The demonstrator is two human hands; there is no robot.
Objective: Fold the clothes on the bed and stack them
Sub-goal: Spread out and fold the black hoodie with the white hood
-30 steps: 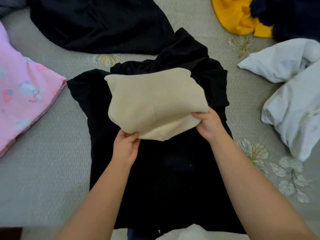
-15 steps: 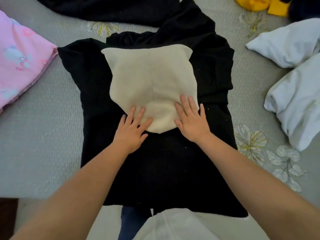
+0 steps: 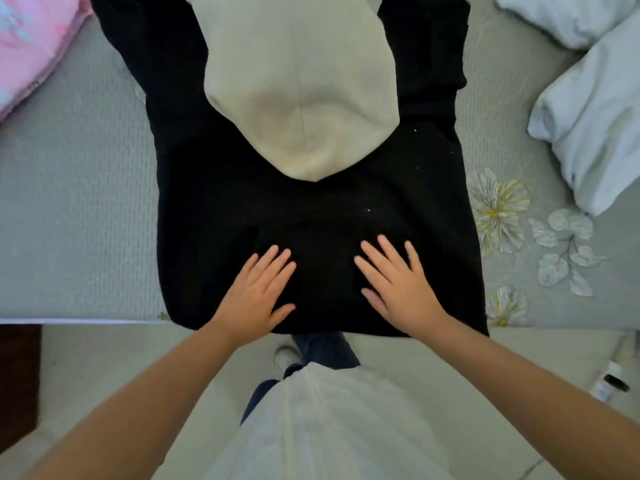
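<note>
A black garment (image 3: 214, 209) lies flat on the grey bed (image 3: 76, 216), its lower edge at the bed's near edge. A folded beige garment (image 3: 298, 84) rests on its upper half. My left hand (image 3: 256, 296) lies flat on the black fabric near the lower edge, fingers straight and spread. My right hand (image 3: 398, 285) presses flat beside it, a little to the right. Neither hand holds anything.
A pink printed cloth (image 3: 31, 39) lies at the upper left. Pale blue-white garments (image 3: 588, 109) are heaped at the upper right. Below the bed edge is pale floor (image 3: 104, 362) with my feet, a dark rug at left and small bottles (image 3: 609, 379) at right.
Both hands let go of the beige garment after laying it down, pressed it flat, then slid toward me onto the lower part of the black garment. The view tilted down.
</note>
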